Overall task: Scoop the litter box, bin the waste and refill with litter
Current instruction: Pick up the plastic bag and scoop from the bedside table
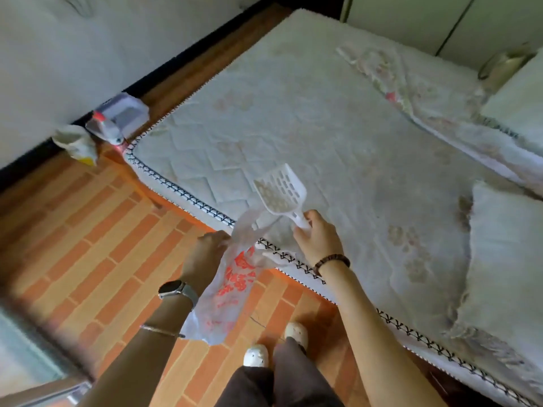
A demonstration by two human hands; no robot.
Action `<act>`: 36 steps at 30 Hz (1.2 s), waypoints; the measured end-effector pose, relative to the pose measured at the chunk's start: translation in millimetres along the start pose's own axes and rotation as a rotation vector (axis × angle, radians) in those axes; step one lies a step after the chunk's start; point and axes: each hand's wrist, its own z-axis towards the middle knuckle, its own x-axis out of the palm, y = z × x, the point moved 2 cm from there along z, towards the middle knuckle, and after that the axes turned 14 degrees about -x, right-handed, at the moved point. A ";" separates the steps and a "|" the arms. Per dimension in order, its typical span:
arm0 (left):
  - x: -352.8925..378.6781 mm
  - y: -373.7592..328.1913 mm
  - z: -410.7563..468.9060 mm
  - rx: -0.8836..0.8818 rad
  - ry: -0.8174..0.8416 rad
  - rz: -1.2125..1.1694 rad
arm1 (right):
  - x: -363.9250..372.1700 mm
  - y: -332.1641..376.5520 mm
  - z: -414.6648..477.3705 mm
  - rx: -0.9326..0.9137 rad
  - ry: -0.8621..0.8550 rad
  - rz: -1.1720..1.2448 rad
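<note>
- Dark trousers [279, 377] and two white shoes [255, 356] are on the floor [88, 230], which has an orange brick pattern, just beside the front edge of the mattress [293, 113].
- The left hand [205, 251], with a watch [172, 289] on the wrist, grips the top of a thin plastic bag [229, 292] with red print. The bag hangs over the floor, just beside the front edge of the mattress.
- The right hand [316, 235], with a bead bracelet [332, 261] on the wrist, holds the handle of a white scoop [280, 190] with curled fingers.
- The scoop is raised over the mattress near its front edge, close to the top of the bag, and pale grains lie in it.
- A pillow [505, 259] lies at the right edge of the mattress.
- Near the far left corner of the mattress is a clear box [125, 113], just beside the mattress.
</note>
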 end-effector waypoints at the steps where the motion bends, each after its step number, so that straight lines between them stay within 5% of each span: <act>1: -8.4 12.7 0.3 -0.038 -0.028 -0.012 | 9.0 10.8 11.2 -0.031 0.028 -0.002; 17: -101.1 161.9 -24.0 -0.683 -0.504 -0.023 | 147.2 164.6 147.8 -0.529 0.475 0.006; 26: -157.4 212.8 -16.2 -0.842 -0.699 0.006 | 219.7 251.8 192.0 -0.714 0.617 -0.005; 36: -237.1 335.0 70.7 -0.873 -0.644 0.008 | 309.4 377.6 275.9 -0.722 0.595 -0.018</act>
